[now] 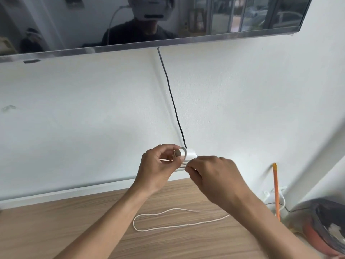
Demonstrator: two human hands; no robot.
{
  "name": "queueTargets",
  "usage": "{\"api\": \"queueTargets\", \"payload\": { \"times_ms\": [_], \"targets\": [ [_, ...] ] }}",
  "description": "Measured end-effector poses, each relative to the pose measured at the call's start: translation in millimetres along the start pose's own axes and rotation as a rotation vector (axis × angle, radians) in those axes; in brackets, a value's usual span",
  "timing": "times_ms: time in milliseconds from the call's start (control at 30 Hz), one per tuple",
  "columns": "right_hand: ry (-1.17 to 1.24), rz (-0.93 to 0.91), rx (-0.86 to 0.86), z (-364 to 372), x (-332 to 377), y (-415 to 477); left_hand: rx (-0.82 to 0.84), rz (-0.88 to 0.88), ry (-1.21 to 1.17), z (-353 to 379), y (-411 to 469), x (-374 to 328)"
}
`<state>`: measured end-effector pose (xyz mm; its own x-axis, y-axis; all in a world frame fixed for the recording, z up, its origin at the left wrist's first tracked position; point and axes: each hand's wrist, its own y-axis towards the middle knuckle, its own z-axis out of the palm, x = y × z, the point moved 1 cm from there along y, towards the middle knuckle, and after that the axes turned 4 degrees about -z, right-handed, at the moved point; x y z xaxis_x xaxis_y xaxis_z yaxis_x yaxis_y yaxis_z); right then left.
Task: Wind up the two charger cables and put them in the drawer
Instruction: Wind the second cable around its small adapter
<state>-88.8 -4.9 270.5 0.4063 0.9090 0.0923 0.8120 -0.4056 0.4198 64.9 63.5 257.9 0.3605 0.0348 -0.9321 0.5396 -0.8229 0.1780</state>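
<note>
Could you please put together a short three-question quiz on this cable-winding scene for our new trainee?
1. True or false: the left hand holds the white charger plug.
2. Where does the loose loop of the white cable lie? A) on the wooden top; B) in a drawer; C) on the floor.
3. Fill in: the cord running down the wall below the television is ____ in colour.
Key: 1 true; 2 A; 3 black.
</note>
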Motion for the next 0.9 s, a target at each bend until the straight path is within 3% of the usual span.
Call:
{"api": "queueTargets", "payload": {
  "times_ms": [100,200,367,600,767,900],
  "targets": [
    [0.022,-0.017,0.024,-26,-5,12,0.131,-0.01,0.037,-2,-2,0],
    [0.174,0.005,0.046,-39,-17,23,0.264,-0.039,-0.087,-8,-3,2],
    [0.794,0.061,0.169,-33,-34,36,0.439,-0.116,-0.398,-21,-9,-10],
    [1.27,0.163,0.077,10,-20,28,0.433,-0.25,-0.619,-29,-15,-23],
    [1.014,0.358,-0.17,41,9,3,0.226,-0.37,-0.679,-20,-13,-19],
    [0.887,0.268,-0.159,49,29,-7,0.068,-0.408,-0.69,-15,-8,-14]
  ]
}}
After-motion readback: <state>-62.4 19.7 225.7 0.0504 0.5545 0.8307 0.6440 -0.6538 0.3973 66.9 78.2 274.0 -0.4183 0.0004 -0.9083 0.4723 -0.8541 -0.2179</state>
